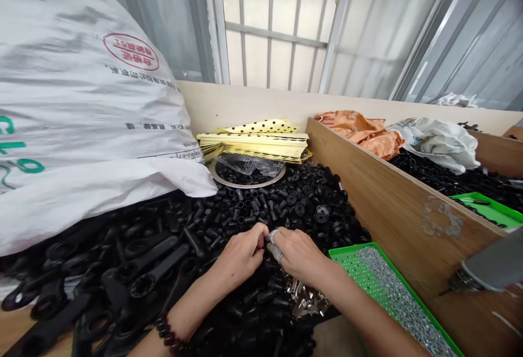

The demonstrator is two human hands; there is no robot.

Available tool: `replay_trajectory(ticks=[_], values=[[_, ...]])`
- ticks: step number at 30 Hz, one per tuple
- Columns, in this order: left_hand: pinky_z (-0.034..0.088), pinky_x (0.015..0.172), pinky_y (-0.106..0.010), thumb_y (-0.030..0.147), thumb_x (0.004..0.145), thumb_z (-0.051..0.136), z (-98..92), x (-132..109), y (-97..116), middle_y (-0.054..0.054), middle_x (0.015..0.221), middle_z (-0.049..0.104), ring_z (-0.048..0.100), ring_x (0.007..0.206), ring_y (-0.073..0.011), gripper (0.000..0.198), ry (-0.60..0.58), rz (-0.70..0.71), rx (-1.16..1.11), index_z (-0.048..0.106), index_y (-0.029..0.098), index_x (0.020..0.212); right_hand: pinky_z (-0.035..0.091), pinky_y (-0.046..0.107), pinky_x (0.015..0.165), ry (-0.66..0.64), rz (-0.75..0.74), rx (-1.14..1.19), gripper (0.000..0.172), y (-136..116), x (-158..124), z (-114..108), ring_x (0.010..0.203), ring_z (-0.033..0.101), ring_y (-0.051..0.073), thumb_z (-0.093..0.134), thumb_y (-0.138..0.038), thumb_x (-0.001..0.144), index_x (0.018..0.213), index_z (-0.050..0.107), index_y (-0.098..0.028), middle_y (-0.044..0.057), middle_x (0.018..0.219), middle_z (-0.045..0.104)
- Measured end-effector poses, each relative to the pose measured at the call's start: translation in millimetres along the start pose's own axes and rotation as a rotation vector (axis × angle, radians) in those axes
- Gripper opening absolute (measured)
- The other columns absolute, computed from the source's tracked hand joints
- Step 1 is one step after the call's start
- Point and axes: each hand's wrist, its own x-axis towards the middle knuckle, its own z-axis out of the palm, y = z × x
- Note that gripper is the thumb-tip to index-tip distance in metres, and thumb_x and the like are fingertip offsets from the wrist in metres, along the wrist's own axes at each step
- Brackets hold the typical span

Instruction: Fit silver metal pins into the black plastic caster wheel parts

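My left hand (pixel 244 252) and my right hand (pixel 297 252) meet above a heap of small black plastic parts (pixel 251 204). Both are closed, fingertips drawn together. Whatever they pinch is hidden behind the fingers. Grey wrapping covers some fingers of the right hand. Shiny metal clips (pixel 308 298) lie just below that hand. Long black handle-like parts with ringed ends (pixel 157 275) are piled to the left of my left forearm. Round black caps (pixel 300 209) lie beyond the right hand.
A big white sack (pixel 90 101) leans in from the left. Behind the heap are a metal bowl (pixel 249 185) and yellow dotted sheets (pixel 257 144). At right stand a green tray (pixel 347 278) of small metal pieces, a wooden divider (pixel 368 188) and a grey tool (pixel 496 261).
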Motion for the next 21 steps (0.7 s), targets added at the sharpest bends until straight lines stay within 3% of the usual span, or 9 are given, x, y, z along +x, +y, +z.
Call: replay_trajectory(ticks=[9, 11, 14, 21], values=[[0.045, 0.059, -0.018, 0.003, 0.072, 0.047, -8.0, -6, -3, 0.007, 0.074, 0.059, 0.058, 0.064, -0.0115, 0.035, -0.053, 0.108, -0.083, 0.052, 0.024, 0.099, 0.029, 0.025, 0.058, 0.01, -0.059, 0.074, 0.015, 5, -10, 1, 0.069, 0.054, 0.014, 0.044, -0.007, 0.078, 0.08, 0.054, -0.018, 0.001, 0.082, 0.061], [0.047, 0.066, -0.022, 0.006, 0.076, 0.049, -13.4, 0, -9, 0.003, 0.083, 0.063, 0.06, 0.072, -0.0141, 0.029, 0.002, 0.085, -0.044, 0.053, 0.022, 0.099, 0.029, 0.025, 0.059, 0.035, -0.047, 0.087, 0.015, 9, -13, -1, 0.07, 0.053, 0.014, 0.043, -0.006, 0.078, 0.078, 0.051, -0.019, 0.0, 0.08, 0.059], [0.044, 0.084, -0.037, 0.007, 0.079, 0.049, -17.3, 15, -18, -0.006, 0.097, 0.062, 0.055, 0.092, -0.0233, 0.021, 0.122, 0.03, 0.065, 0.055, 0.019, 0.094, 0.027, 0.027, 0.06, 0.074, -0.009, 0.088, 0.017, 15, -16, -4, 0.069, 0.049, 0.014, 0.041, -0.003, 0.075, 0.076, 0.047, -0.019, 0.0, 0.078, 0.054], [0.043, 0.084, -0.042, 0.0, 0.079, 0.043, -8.1, 35, -24, -0.008, 0.08, 0.059, 0.052, 0.086, -0.0264, 0.024, 0.175, 0.015, 0.101, 0.06, 0.018, 0.078, 0.026, 0.027, 0.061, 0.109, 0.026, 0.107, 0.02, 12, -26, -10, 0.067, 0.044, 0.015, 0.04, -0.001, 0.069, 0.073, 0.042, -0.02, -0.001, 0.077, 0.05]])
